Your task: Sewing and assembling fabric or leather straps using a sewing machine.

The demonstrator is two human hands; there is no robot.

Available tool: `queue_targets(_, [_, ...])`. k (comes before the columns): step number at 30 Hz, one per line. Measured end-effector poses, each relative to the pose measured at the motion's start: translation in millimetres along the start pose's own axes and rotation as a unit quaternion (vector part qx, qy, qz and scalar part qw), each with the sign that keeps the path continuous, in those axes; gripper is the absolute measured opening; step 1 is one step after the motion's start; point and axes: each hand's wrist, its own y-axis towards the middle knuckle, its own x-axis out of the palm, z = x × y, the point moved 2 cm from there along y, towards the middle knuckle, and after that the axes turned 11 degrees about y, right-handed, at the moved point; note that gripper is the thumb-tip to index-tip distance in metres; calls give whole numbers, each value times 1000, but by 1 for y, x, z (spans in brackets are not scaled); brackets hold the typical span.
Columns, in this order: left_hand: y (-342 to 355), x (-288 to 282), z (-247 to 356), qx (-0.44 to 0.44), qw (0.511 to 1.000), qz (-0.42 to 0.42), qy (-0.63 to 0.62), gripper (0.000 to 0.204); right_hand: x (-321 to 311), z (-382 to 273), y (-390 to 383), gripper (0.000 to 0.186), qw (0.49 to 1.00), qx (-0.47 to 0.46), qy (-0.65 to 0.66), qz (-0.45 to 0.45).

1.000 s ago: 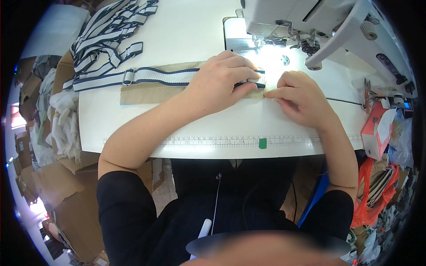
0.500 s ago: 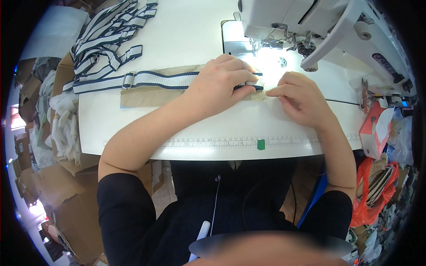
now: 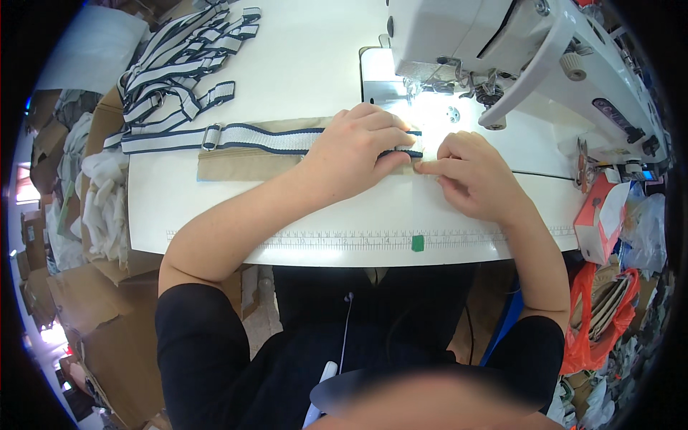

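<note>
A white webbing strap with navy edges (image 3: 276,137) lies along a strip of beige fabric (image 3: 236,166) on the white table. My left hand (image 3: 356,147) is closed over the strap near its right end, thumb and fingers bent around it and pressing it on the fabric. At the fabric's right end, my right hand (image 3: 476,175) has its fingers curled, with the index fingertip touching the near corner. The thumb is partly hidden, so the grip there shows only in part. Farther left, a metal slide buckle (image 3: 210,137) sits on the strap.
A white sewing machine (image 3: 459,39) stands at the back right, its lit needle area just beyond my hands. More striped straps (image 3: 179,68) lie heaped at the back left. A ruler scale (image 3: 344,241) runs along the near edge. Small snips (image 3: 582,161) and a red-and-white box (image 3: 600,218) are at right.
My right hand has moved left and slightly nearer, and its index fingertip now meets the fabric's corner. My left hand keeps its hold on the strap. The whole view has shifted slightly.
</note>
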Motion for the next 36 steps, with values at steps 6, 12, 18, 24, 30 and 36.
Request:
queue_targets(6, [1,1,-1,1,1000,7,-5,17,-3,-5,1,32,999,1,-31,18])
queue_targets(12, [1,1,-2,5,1000,7,5,18,-4,-2,1,33,1000,6,-28,1])
queue_targets(18, [0,4,-2,-6,1000,3,9,18,-9,7,-5,36,996,60,68,23])
queue_targets(24, [0,2,-2,0,1000,-5,10,19,-7,3,-1,37,998,37,40,17])
queue_targets(30, [-1,5,-4,-3,1000,1,5,19,-7,8,-4,39,997,53,51,5])
queue_targets(36, [-1,4,-4,-5,1000,-5,4,19,-1,2,0,38,1000,17,-6,6])
